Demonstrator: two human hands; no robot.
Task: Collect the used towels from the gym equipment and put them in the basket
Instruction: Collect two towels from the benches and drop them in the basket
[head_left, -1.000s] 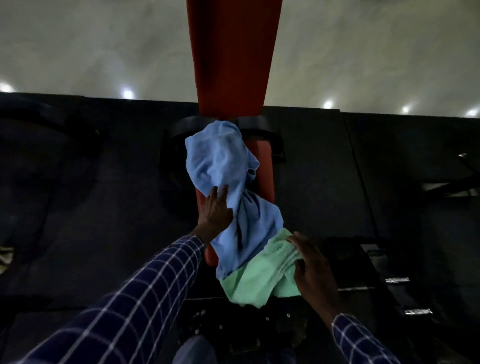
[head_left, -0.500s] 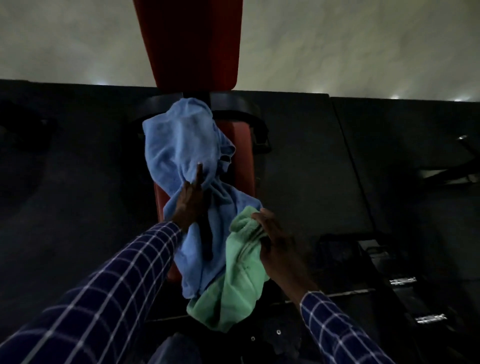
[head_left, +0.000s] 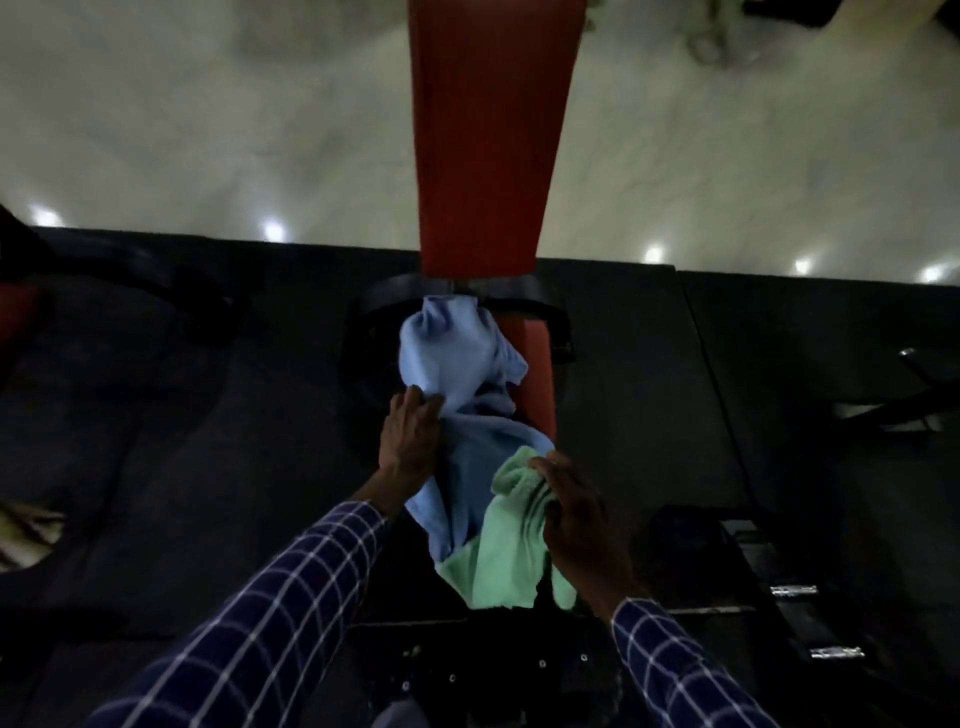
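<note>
A light blue towel (head_left: 457, 364) lies bunched along the red padded bench (head_left: 488, 135), its upper end near the gap between the bench's two pads. My left hand (head_left: 408, 441) is closed on the blue towel's left edge. A green towel (head_left: 498, 561) hangs below and partly under the blue one. My right hand (head_left: 582, 519) grips the green towel's bunched top. Both arms wear a dark blue checked shirt. No basket is in view.
The bench stands on dark floor mats (head_left: 208, 415), with pale glossy flooring (head_left: 208, 130) beyond. Black machine parts with metal pins (head_left: 795, 590) sit at the lower right. A pale cloth-like thing (head_left: 26, 530) shows at the left edge.
Both hands stay on the towels. The blue towel is more bunched, and my left hand has shifted to its left edge. The view has tilted up, showing more of the bench.
</note>
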